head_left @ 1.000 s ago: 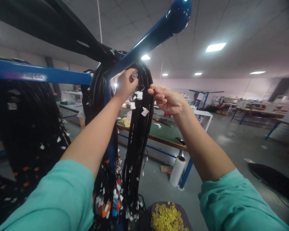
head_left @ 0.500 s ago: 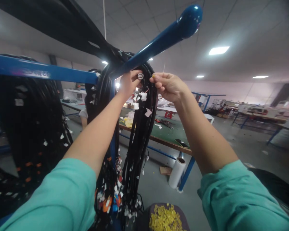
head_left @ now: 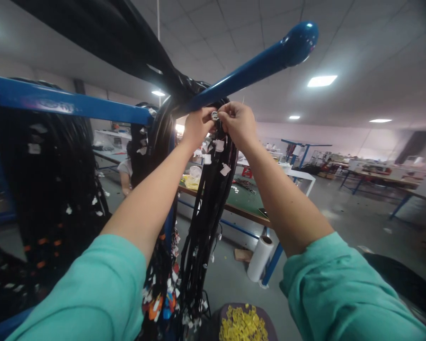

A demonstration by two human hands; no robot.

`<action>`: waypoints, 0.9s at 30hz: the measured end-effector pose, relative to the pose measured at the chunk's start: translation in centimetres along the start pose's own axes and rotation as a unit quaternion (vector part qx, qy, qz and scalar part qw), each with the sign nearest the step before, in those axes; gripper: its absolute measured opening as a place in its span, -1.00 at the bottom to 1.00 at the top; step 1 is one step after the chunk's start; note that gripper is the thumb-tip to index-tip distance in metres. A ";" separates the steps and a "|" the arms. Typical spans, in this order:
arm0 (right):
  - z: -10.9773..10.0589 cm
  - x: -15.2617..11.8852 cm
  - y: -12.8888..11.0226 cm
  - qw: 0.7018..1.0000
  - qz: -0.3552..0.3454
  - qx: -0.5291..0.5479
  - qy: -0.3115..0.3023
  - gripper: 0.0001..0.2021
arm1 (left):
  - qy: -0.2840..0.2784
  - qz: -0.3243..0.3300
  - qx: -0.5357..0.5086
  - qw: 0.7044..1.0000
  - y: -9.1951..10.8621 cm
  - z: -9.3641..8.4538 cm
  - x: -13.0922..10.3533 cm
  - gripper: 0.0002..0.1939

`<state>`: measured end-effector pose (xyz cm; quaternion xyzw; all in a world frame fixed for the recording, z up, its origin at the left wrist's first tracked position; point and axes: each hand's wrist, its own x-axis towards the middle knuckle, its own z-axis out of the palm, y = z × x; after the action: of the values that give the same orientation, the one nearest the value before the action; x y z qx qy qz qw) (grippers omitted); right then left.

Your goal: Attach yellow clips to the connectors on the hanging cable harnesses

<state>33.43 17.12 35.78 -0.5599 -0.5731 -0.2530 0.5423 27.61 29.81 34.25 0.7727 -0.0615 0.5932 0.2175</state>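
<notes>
My left hand (head_left: 198, 127) is closed on a small white connector (head_left: 215, 115), its open face toward me, just under the blue rack arm (head_left: 248, 66). My right hand (head_left: 237, 121) has its thumb and forefinger pinched right at that connector; whatever lies between these fingertips is hidden. Black cable harnesses (head_left: 213, 199) hang from the rack around both hands, with white connectors (head_left: 219, 145) dangling just below them.
A tub (head_left: 222, 310) of yellow clips (head_left: 243, 324) stands at the bottom. Behind the harnesses is a green-topped table (head_left: 246, 201), with a white roll (head_left: 260, 258) beneath. More harnesses (head_left: 49, 189) hang at left. A person's arm (head_left: 125, 180) shows beyond them.
My right hand has moved left, from beside the cables to the connector in my left hand. The yellow bit at its fingertips is no longer visible. The view has shifted slightly.
</notes>
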 end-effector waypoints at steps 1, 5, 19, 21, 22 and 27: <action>0.2 0.1 0.2 1.000 -0.009 -0.010 0.005 -0.90 | -0.005 -0.009 -0.010 1.000 0.2 0.0 -0.1 -0.73; 0.7 0.6 0.8 0.999 -0.023 -0.027 0.029 -0.91 | -0.017 -0.028 -0.041 0.999 0.8 0.1 -0.3 -0.70; 1.4 0.7 1.5 0.999 -0.012 0.001 0.035 -0.93 | -0.003 -0.035 -0.034 0.999 1.3 -0.1 -0.5 -0.64; 1.4 0.7 1.6 0.999 -0.012 0.005 0.033 -0.94 | 0.000 -0.035 -0.039 0.999 1.3 -0.1 -0.6 -0.63; 1.4 0.8 1.7 0.999 -0.010 0.009 0.034 -0.94 | 0.001 -0.035 -0.040 0.999 1.3 0.0 -0.6 -0.63; 1.4 0.7 1.6 0.999 -0.003 0.009 0.034 -0.95 | 0.015 -0.025 -0.009 1.000 1.0 0.1 -0.6 -0.67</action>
<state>34.61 18.98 35.48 -0.5447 -0.5577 -0.2685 0.5659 27.13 28.76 33.98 0.7630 -0.0444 0.5987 0.2396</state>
